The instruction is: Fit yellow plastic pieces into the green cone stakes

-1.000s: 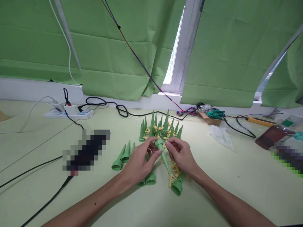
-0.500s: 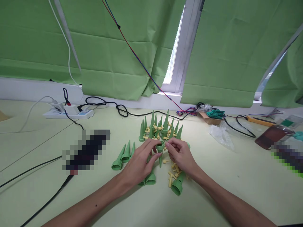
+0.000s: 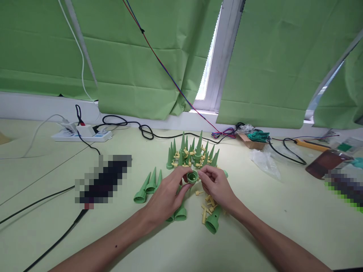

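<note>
My left hand [image 3: 170, 192] is closed around a green plastic watering spike [image 3: 193, 177], its round hollow mouth turned up toward me. Close by on the right, my right hand [image 3: 217, 185] has thumb and forefinger pinched at the rim; what lies between those fingertips is hidden. Loose yellow plastic valves [image 3: 204, 215] are scattered beneath the right hand. Beside them lies a green spike [image 3: 212, 223] with its open end toward me. More spikes [image 3: 180, 214] lie partly under my left hand, and several others [image 3: 140, 195] stand or lean to its left.
Behind the hands is a cluster of upright green spikes [image 3: 198, 151] with yellow valves among them. A power strip [image 3: 82, 136] and black cables [image 3: 146, 132] run along the back. To the right are a small cardboard box [image 3: 252, 142], a plastic bag [image 3: 265, 164] and a brown bottle [image 3: 326, 164].
The spike in my left hand has tilted, so its mouth now faces me and its point no longer shows below. My right hand has stayed almost in place.
</note>
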A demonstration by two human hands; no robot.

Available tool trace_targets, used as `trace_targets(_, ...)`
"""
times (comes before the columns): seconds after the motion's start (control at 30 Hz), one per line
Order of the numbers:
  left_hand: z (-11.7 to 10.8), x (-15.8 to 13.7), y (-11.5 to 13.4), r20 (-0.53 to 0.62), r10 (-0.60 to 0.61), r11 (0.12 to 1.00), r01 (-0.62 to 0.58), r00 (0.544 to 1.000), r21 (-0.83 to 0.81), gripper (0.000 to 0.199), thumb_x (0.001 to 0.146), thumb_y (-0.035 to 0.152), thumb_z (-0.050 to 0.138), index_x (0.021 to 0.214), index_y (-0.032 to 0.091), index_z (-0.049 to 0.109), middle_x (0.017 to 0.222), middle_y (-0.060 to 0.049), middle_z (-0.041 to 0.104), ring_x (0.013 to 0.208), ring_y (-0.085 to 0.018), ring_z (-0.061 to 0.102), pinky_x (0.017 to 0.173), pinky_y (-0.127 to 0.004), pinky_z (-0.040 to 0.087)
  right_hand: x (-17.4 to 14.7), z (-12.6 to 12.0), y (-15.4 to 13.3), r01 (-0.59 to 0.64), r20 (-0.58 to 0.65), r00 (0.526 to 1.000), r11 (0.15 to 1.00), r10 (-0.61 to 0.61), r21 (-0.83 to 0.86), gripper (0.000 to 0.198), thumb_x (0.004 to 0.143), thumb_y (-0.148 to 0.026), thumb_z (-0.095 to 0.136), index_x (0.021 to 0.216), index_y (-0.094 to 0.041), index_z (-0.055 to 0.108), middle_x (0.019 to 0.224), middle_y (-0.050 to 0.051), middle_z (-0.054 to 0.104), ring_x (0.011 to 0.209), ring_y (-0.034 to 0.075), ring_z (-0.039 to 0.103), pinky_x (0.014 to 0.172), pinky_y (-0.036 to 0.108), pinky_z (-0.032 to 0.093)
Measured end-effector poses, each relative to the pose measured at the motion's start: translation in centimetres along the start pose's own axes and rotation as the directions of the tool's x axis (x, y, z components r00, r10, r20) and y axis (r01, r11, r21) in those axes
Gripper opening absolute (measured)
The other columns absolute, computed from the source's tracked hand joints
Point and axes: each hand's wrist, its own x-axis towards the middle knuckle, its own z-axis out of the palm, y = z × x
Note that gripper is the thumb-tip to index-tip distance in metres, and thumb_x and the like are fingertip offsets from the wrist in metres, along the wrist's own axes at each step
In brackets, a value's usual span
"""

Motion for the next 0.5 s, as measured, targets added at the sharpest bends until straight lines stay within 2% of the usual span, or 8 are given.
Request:
trace_targets(0.27, 0.12, -0.05, -0.1, 0.015, -0.058, 0.998, 0.058, 0.998, 0.005, 0.034, 0.093, 0.014, 0.053, 0.123, 0.027, 0.043, 0.108, -0.001, 0.061, 0.088, -0.015, 0.059, 0.075, -0.026, 0.05, 0.1, 0.04, 0.04, 0.009, 0.0, 1.0, 1.0, -0.009, -0.012, 0.031, 0.092, -0.04, 0.056, 0.07, -0.018, 0.052, 0.05, -0.007, 0.039, 0.044, 0.008, 0.034, 0.043, 0.022, 0.025)
trace_targets(0.5, 0.03, 0.07, 0.31, 0.042, -0.213, 0.977, 0.214, 0.976, -0.015, 0.044, 0.089, 0.036, 0.063, 0.126, 0.025, 0.042, 0.104, -0.003, 0.059, 0.092, -0.019, 0.058, 0.08, -0.032, 0.048, -0.12, 0.11, 0.08, 0.036, -0.033, 0.999, 0.999, -0.036, 0.009, 0.031, 0.093, -0.04, 0.058, 0.072, -0.018, 0.053, 0.053, -0.006, 0.04, 0.045, 0.008, 0.035, 0.043, 0.022, 0.027)
